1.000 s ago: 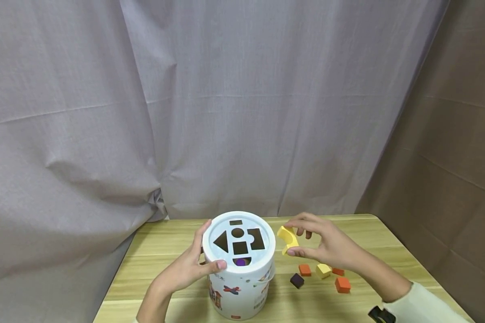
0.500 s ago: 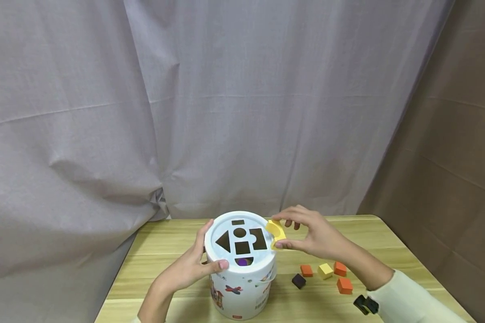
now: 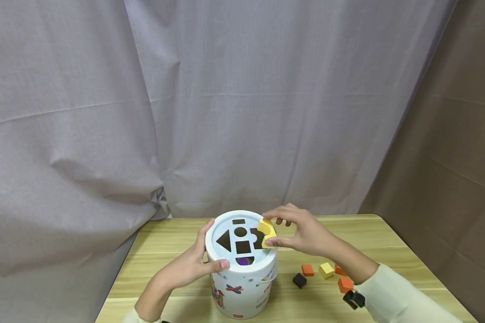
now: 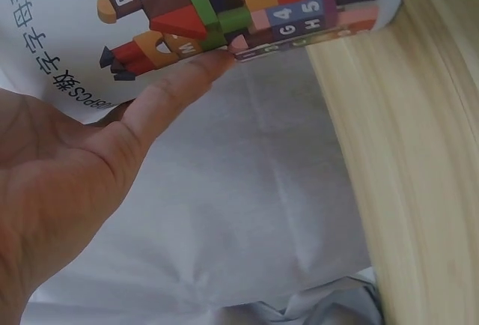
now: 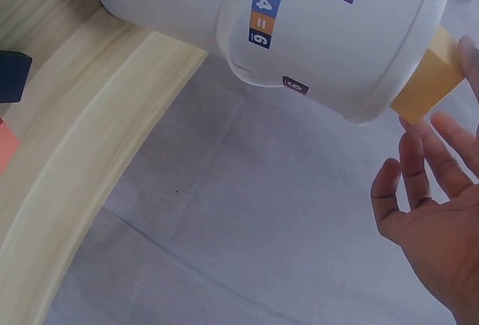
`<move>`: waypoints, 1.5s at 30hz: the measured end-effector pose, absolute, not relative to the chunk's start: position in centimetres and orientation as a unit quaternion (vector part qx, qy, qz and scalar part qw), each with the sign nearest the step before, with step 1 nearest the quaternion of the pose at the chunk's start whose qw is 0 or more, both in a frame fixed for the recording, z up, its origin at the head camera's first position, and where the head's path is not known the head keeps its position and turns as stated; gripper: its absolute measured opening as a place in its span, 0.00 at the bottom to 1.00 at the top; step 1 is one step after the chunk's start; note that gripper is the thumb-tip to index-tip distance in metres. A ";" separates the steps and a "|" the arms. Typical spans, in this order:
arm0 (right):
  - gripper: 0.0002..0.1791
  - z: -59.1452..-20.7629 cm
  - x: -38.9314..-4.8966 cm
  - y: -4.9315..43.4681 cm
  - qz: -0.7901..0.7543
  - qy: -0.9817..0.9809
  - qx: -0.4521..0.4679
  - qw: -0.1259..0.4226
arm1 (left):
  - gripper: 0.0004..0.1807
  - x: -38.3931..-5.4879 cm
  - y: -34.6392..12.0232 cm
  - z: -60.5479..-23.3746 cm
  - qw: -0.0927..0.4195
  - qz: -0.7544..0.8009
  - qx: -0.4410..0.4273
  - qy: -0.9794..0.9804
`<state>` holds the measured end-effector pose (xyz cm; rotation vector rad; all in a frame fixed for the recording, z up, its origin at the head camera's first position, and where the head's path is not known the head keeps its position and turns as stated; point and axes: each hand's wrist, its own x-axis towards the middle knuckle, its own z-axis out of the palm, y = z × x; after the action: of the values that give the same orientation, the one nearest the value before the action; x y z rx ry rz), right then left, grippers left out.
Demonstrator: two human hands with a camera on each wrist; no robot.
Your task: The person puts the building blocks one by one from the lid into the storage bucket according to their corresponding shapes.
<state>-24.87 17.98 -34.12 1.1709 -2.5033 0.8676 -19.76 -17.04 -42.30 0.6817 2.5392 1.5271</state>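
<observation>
A white shape-sorter bucket (image 3: pixel 246 296) stands upright on the table, its pale blue lid (image 3: pixel 222 224) cut with several shaped holes. My left hand (image 3: pixel 189 265) grips the bucket's left side, thumb on the lid's rim, fingers along the printed wall (image 4: pixel 67 25) in the left wrist view. Over the lid's right edge, my right hand (image 3: pixel 305 231) pinches a yellow arch block (image 3: pixel 268 232) between thumb and fingertips. The block overlaps the notched hole (image 3: pixel 257 241) in the head view. From the right wrist, the yellow block (image 5: pixel 430 78) shows at the bucket's rim. Something purple (image 3: pixel 243 261) shows through the half-round hole.
Right of the bucket lie a black block (image 3: pixel 299 280), a yellow block (image 3: pixel 326 270) and a few orange blocks (image 3: pixel 307 270). The wooden table (image 3: pixel 145 251) ends at a grey curtain (image 3: pixel 226 134) behind, with a brown curtain (image 3: pixel 440 170) on the right.
My right hand has carried the yellow arch block leftward, from beside the bucket to over the lid's right edge. My left hand keeps its hold on the bucket.
</observation>
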 end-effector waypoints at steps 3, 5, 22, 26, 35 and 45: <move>0.35 -34.2 -25.1 17.6 0.298 -0.858 0.401 0.121 | 0.69 -19.9 -17.2 -42.1 0.054 0.501 0.230 0.833; 0.35 -34.2 -25.3 17.3 0.298 -0.857 0.403 0.118 | 0.69 -20.0 -17.2 -41.9 0.056 0.501 0.234 0.831; 0.35 -35.0 -25.8 16.6 0.300 -0.850 0.422 0.097 | 0.69 -20.0 -17.3 -41.8 0.073 0.501 0.238 0.829; 0.35 -35.1 -25.8 16.7 0.298 -0.851 0.421 0.100 | 0.69 -20.1 -17.3 -41.8 0.073 0.502 0.240 0.828; 0.35 -35.2 -25.9 16.6 0.295 -0.853 0.419 0.096 | 0.70 -20.2 -17.3 -42.1 0.071 0.496 0.235 0.833; 0.32 -35.5 -25.9 16.4 0.283 -0.857 0.420 0.099 | 0.69 -20.0 -17.2 -42.0 0.074 0.501 0.229 0.831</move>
<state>-25.86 16.36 -35.53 1.2431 -2.5341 0.8370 -19.97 -17.25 -41.96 0.6885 2.4952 1.5053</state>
